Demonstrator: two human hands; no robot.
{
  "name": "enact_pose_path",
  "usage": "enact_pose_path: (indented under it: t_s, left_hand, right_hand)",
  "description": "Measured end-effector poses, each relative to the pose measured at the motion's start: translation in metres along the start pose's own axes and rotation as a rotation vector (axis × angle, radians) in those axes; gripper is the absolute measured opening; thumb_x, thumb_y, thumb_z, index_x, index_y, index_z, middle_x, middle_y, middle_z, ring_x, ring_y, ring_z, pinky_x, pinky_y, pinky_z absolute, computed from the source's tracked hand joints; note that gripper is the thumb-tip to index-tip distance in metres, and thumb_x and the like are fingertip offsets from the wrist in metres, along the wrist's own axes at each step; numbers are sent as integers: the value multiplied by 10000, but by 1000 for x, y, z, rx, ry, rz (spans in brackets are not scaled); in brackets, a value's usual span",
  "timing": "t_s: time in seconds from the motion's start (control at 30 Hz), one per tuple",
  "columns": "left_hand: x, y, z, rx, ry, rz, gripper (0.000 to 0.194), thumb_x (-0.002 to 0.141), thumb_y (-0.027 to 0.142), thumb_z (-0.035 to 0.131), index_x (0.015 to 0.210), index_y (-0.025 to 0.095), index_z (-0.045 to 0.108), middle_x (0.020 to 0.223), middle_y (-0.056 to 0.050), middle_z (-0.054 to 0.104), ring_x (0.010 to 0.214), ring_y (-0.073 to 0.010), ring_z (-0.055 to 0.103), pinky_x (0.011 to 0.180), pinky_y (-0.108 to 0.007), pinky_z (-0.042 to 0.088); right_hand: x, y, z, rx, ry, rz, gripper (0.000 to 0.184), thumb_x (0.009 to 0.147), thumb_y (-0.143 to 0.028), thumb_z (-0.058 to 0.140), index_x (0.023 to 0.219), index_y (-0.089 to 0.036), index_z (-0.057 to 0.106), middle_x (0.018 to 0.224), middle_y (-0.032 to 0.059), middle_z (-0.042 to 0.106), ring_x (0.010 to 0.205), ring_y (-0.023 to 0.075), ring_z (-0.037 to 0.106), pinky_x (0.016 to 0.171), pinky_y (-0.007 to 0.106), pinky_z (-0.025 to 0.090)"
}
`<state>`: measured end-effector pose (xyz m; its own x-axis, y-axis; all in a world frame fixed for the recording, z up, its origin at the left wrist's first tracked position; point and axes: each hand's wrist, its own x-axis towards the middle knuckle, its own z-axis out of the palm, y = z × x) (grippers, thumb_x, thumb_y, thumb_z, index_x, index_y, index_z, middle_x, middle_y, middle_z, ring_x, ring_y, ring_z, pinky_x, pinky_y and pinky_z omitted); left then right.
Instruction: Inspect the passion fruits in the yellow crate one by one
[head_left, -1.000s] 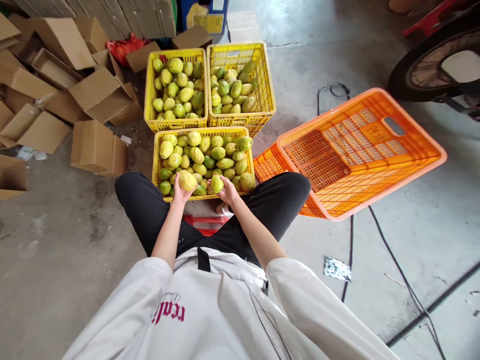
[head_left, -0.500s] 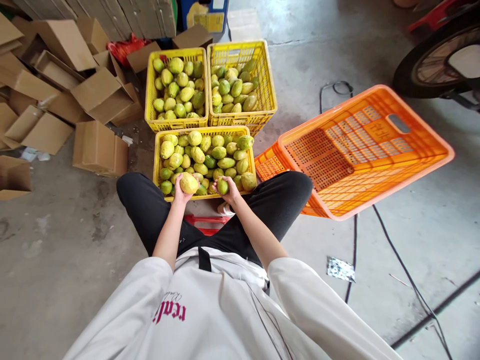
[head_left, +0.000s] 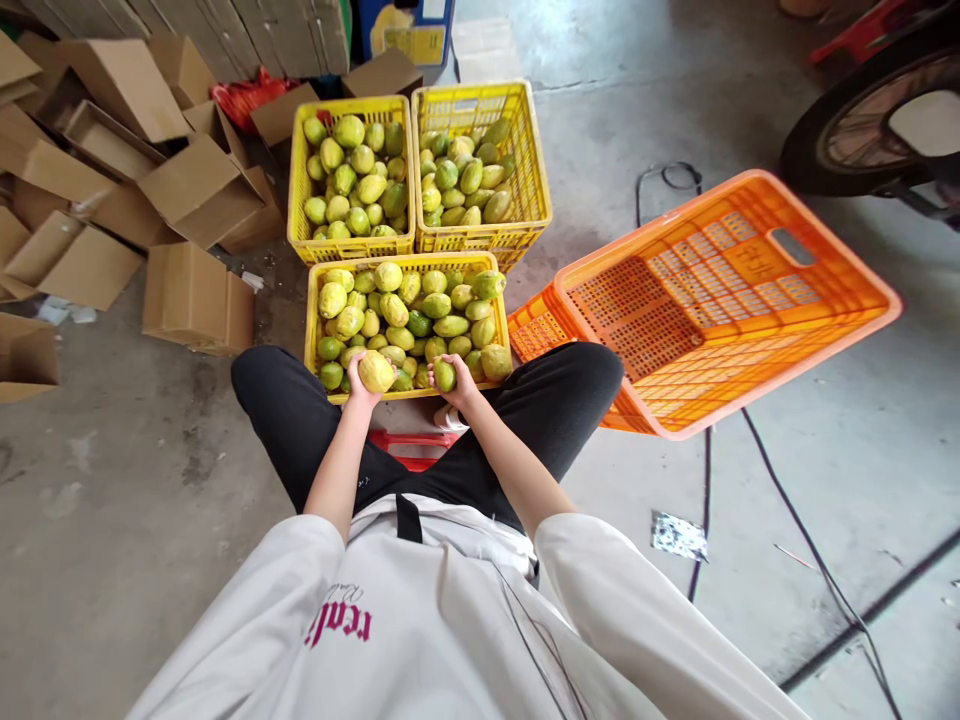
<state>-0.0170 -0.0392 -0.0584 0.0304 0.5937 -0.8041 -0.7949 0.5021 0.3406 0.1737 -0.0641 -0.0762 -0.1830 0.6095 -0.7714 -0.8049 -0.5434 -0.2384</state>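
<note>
My left hand (head_left: 361,384) is closed around a large yellow papaya (head_left: 376,371). A smaller, greener papaya (head_left: 444,375) sits in my right hand (head_left: 463,384), the fingers curled about it. Both hands are at the near edge of a yellow crate (head_left: 309,318), which stands on the floor between my knees. Many green and yellow papayas (head_left: 395,310) fill this crate. Behind it are two more yellow crates: the left one (head_left: 299,240) is heaped with papayas, while in the right one (head_left: 541,150) they lie lower.
To the right, an orange crate (head_left: 832,330) is tipped at an angle, its open side facing me. Cardboard boxes (head_left: 199,190) are piled at left. A motorbike wheel (head_left: 810,150) stands at upper right. Black cables (head_left: 791,500) cross the floor, near a silvery packet (head_left: 679,536).
The whole view has shifted very slightly. Both hands keep the same papayas in nearly the same position.
</note>
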Motion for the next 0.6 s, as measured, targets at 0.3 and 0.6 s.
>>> enact_pose_path:
  t_s: [0.3,0.6]
  left_hand:
    - [4,-1,-3,93,13,-64,290,915,456,532,998,200,640,741,-59,668,730,-222,677,762,-372,591]
    - [8,-2,-5,102,-13,-70,307,896,322,541,1113,161,687,864,-90,750,906,-278,755,853,-418,615]
  right_hand:
    - [4,0,-5,-8,-10,-18,147,888,-346,598,876,-199,600,695,55,682,579,179,639,471,250,545]
    - [11,3,-3,-8,-5,-96,64,856,-243,609,903,-209,634,742,44,715,731,229,723,588,328,623]
